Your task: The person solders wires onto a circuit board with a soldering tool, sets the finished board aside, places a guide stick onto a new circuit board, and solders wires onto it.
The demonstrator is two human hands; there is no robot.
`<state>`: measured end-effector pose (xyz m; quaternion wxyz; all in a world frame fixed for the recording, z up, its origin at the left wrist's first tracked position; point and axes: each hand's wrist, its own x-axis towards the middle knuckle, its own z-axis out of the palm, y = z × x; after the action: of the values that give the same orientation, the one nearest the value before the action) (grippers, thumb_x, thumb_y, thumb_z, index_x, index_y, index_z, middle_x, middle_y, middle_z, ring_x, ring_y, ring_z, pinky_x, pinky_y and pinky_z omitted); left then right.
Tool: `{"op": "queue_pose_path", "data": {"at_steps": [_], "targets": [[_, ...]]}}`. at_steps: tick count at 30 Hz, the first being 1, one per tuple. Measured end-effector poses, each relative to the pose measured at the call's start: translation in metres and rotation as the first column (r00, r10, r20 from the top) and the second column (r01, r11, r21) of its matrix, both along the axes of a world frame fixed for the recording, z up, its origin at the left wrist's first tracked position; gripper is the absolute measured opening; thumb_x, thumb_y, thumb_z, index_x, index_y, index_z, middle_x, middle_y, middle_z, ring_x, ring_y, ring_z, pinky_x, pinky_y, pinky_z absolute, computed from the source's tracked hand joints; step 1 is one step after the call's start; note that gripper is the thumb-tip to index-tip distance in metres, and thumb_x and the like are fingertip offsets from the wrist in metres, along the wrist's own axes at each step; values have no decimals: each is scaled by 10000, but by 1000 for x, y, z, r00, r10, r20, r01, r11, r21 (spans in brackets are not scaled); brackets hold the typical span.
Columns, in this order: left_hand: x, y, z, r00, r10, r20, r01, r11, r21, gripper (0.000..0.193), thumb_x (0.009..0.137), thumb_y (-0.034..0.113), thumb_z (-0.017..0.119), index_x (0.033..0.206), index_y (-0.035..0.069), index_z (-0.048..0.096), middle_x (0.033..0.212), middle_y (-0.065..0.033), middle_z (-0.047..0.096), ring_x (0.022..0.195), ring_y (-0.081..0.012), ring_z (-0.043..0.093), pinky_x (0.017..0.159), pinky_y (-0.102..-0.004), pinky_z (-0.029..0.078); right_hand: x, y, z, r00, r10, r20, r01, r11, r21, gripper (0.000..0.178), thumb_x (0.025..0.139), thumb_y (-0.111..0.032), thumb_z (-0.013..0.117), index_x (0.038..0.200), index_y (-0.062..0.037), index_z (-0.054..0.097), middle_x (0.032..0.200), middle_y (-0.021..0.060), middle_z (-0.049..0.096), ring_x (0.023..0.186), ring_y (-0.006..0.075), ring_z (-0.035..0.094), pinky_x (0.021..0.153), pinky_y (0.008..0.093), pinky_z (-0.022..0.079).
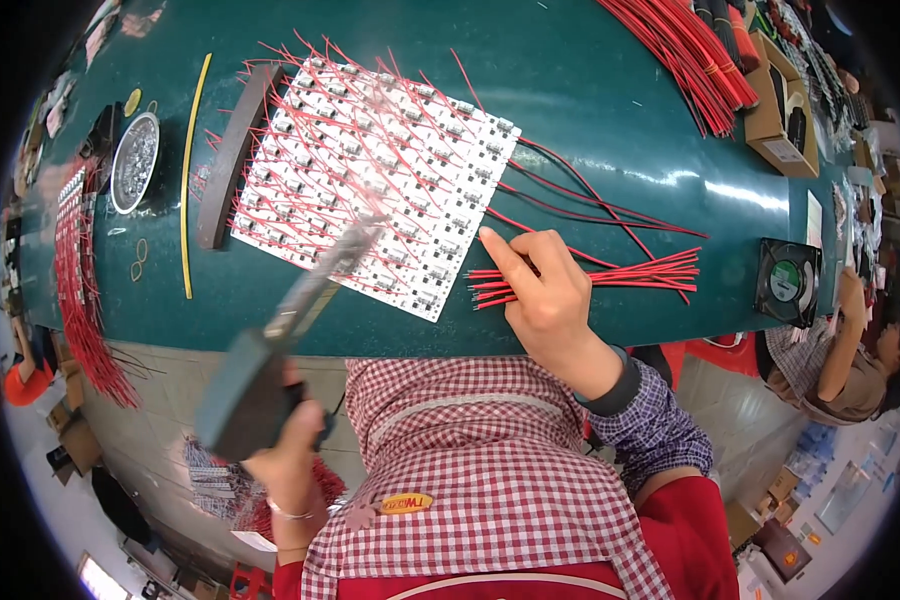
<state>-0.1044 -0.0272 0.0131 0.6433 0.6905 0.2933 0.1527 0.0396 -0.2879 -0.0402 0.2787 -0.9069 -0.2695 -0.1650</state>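
Note:
In my left hand [295,455] is a dark soldering gun [245,390], blurred by motion, its long tip reaching up over a white circuit board panel [395,285]. Rows of small components cover the panel, and many red wires stick up from them. My right hand [550,300] is beside the panel's right edge, thumb tip near the edge and fingers bent. What it pinches, if anything, is hidden. A bundle of loose red wires [660,275] with bare ends passes beneath this hand. Several longer red wires [580,205] run from the panel's edge to the right.
Along the panel's left side lies a dark bar [235,165], then a yellow strip [195,170] and a round metal dish [136,163]. Wired boards [75,250] overhang the left edge. Further right are red wire bundles [675,60], a cardboard box [785,105] and a fan [788,280]. Another person [840,360] sits at right.

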Motion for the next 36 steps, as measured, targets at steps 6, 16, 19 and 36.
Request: {"op": "queue_pose_path", "data": {"at_steps": [6,16,19,36], "targets": [[12,-40,-6,949,-306,-75,311,948,71,399,785,-64,762,1174,-35,677,1095,-112,704,900,-192,675,774,-307,555,3,6,-3,999,-21,24,20,999,41,431,644,79,651,1060,1,733,858,58,577,730,204,578,533,316,452],[20,-41,-19,874,-471,-118,483,822,302,223,770,-53,747,988,-60,699,962,-169,697,769,-268,697,679,-325,558,4,9,0,999,-23,25,21,999,50,449,637,90,619,1065,7,730,875,95,650,782,262,623,658,375,502],[25,-41,-18,840,-528,-123,532,759,375,225,746,-59,747,965,-64,694,968,-174,688,778,-291,698,682,-335,560,4,9,1,1000,-22,19,21,999,50,443,631,93,621,1052,8,728,883,99,654,793,263,631,655,371,505],[32,-44,-14,842,-530,-100,518,742,426,202,697,-88,729,888,-63,669,875,-153,651,699,-284,667,603,-323,529,3,11,1,1000,-27,12,27,998,48,440,614,109,606,1032,35,723,886,110,649,779,266,609,620,353,516]]}}
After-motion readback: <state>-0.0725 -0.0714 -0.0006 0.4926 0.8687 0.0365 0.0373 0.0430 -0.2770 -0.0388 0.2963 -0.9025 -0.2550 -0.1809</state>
